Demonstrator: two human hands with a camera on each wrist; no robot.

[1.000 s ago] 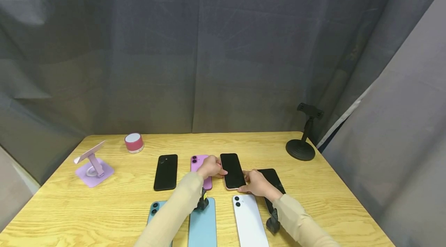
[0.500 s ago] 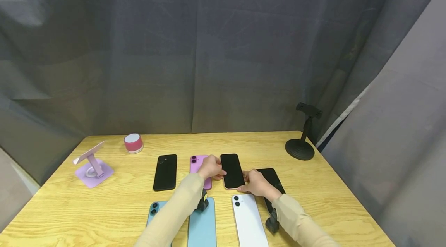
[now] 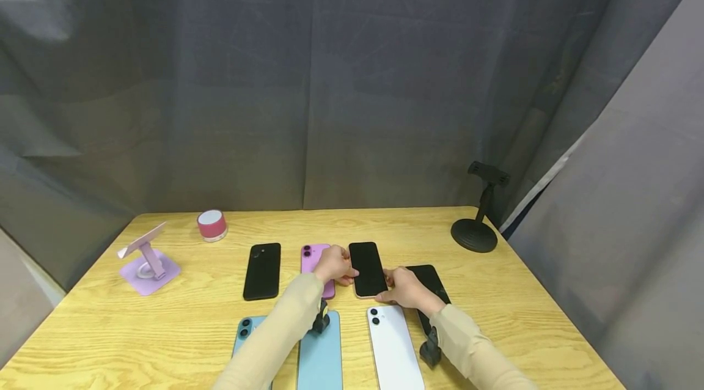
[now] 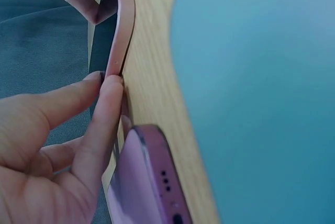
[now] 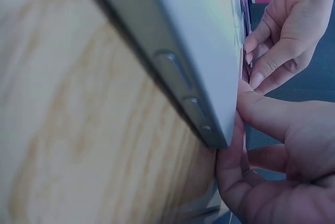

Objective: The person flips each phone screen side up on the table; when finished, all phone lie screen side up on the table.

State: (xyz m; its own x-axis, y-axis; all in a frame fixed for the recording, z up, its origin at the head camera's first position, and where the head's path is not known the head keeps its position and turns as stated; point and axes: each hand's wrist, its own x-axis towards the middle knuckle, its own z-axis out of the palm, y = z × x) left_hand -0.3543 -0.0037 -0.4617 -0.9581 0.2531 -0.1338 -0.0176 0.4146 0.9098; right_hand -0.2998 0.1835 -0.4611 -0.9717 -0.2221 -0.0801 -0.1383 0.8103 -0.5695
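Note:
A pink-edged smartphone point(image 3: 367, 269) lies screen up on the table between both hands. At its left edge, my left hand point(image 3: 332, 264) pinches it, the thumb over the screen and a finger at the side, as the left wrist view shows on the pink rim point(image 4: 124, 30). My right hand point(image 3: 406, 288) grips the phone's lower right corner with thumb and fingers. Under my left hand lies a purple phone point(image 3: 313, 255), partly hidden. Just in front of my right hand is a white phone point(image 3: 395, 347), and a black phone point(image 3: 431, 280) lies partly beneath that hand.
Another black phone point(image 3: 262, 272) lies to the left. Two blue phones point(image 3: 320, 356) sit near the front, partly covered by my left arm. A purple stand point(image 3: 147, 261) and pink cylinder point(image 3: 211, 226) are at the left; a black stand point(image 3: 477, 222) is at the back right.

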